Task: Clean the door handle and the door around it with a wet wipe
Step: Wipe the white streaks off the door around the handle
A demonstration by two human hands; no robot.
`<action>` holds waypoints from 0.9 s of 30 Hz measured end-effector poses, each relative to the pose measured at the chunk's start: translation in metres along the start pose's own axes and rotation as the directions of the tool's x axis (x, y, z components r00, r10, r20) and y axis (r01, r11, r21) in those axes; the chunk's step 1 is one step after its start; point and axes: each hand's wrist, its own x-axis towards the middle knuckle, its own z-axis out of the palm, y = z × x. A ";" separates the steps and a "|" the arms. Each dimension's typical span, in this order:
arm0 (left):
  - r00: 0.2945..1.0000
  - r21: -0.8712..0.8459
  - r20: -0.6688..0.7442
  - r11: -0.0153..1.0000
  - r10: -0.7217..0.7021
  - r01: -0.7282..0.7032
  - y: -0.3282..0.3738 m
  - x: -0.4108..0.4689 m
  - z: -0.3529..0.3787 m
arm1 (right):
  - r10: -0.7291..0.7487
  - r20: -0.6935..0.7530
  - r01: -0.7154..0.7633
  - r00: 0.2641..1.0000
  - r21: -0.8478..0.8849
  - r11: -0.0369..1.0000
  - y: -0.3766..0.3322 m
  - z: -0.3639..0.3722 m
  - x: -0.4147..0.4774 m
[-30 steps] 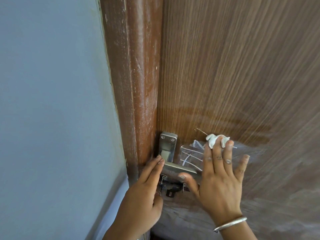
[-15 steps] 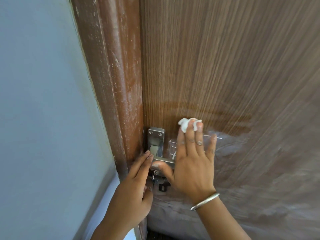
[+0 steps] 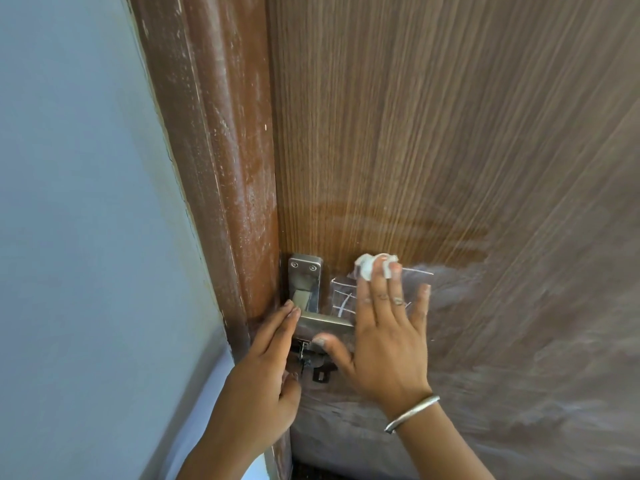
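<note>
A metal door handle (image 3: 325,322) on a steel plate (image 3: 305,282) sits at the left edge of the brown wood-grain door (image 3: 433,133). My right hand (image 3: 384,327) lies flat against the door just right of the handle, pressing a crumpled white wet wipe (image 3: 369,268) under its fingertips over white chalk-like lines (image 3: 341,303). My left hand (image 3: 266,368) rests with straight fingers on the door edge beside the handle plate, holding nothing. A dark wet patch (image 3: 398,226) shows above the wipe.
The reddish-brown door frame (image 3: 225,150) stands left of the door, with a pale blue wall (image 3: 79,202) beyond it. Dark keys (image 3: 317,367) hang below the handle. The lower door surface (image 3: 519,358) looks dusty and grey. A silver bangle (image 3: 412,412) circles my right wrist.
My right hand slid the wipe left and slightly up across the door toward the handle. My left hand stayed at the door edge. The view shifted a little.
</note>
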 end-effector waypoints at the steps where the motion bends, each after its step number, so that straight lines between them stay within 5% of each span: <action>1: 1.000 0.006 0.005 1.000 -0.007 0.007 0.000 0.000 0.000 | 0.051 -0.016 -0.051 0.999 0.008 0.999 0.004 0.000 -0.001; 5: 1.000 0.016 0.004 1.000 -0.021 0.021 0.001 0.000 0.001 | 0.283 -0.111 -0.267 0.953 0.138 0.954 0.026 0.003 -0.008; 9: 1.000 0.005 -0.008 1.000 -0.013 0.013 0.001 0.000 0.001 | 0.379 -0.165 -0.315 0.911 0.318 0.894 0.029 0.005 -0.011; 15: 1.000 -0.010 -0.016 1.000 -0.002 0.002 0.001 -0.001 0.000 | 0.021 -0.014 -0.020 1.000 0.080 0.997 0.018 0.013 -0.020; 22: 1.000 0.001 -0.008 1.000 -0.015 0.015 -0.001 -0.001 0.002 | 0.168 -0.140 -0.152 0.976 0.116 0.981 0.043 0.013 -0.017; 27: 1.000 -0.008 -0.014 1.000 -0.016 0.016 0.001 -0.002 0.002 | -0.110 0.047 0.113 0.993 -0.069 0.991 0.045 0.025 -0.020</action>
